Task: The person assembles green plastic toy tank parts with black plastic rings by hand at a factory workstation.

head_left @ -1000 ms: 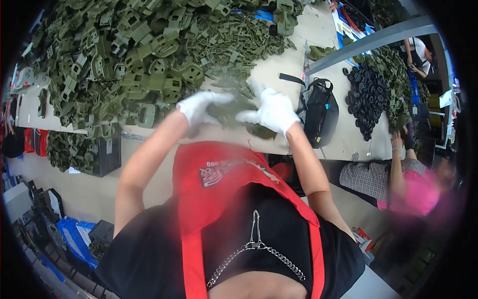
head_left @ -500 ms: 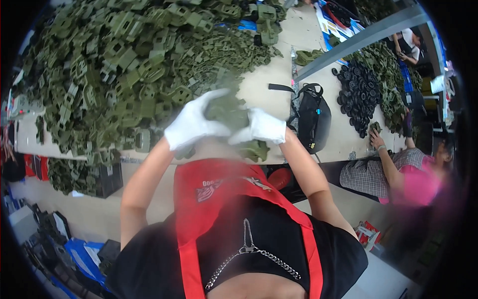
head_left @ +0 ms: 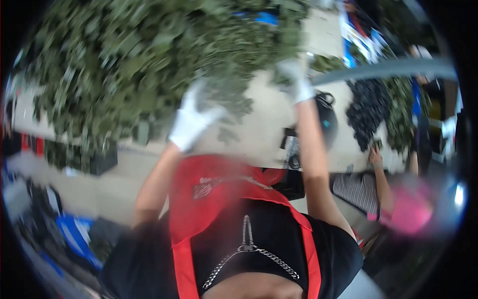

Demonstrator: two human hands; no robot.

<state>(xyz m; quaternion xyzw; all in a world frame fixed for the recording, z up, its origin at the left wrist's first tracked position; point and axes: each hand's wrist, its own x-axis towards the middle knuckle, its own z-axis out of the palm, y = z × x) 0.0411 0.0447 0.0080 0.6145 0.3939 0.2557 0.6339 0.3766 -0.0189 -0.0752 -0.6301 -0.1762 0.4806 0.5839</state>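
Observation:
My left hand (head_left: 191, 122), in a white glove, is spread open beside the near edge of a heap of small olive-green plastic parts (head_left: 226, 94), with nothing seen in its grasp. Farther out to the right, my gloved right hand (head_left: 298, 82) is blurred by motion. An olive-green plastic part (head_left: 282, 76) shows between its fingers and thumb; its exact shape is smeared. Just beyond that hand lie more green parts (head_left: 289, 42). A large pile of bigger olive-green moulded parts (head_left: 114, 65) covers the left of the table.
A black bag (head_left: 326, 117) lies right of my right forearm. Beyond it are a heap of black wheels (head_left: 367, 112) and a grey metal bar (head_left: 388, 71). A co-worker in pink (head_left: 408, 212) sits at the right. A dark bin (head_left: 103, 160) stands below the table's left edge.
My hands, together around a green part before, are now apart. The right has gone forward and right with a green part; the left has opened near the small parts. The view has shifted.

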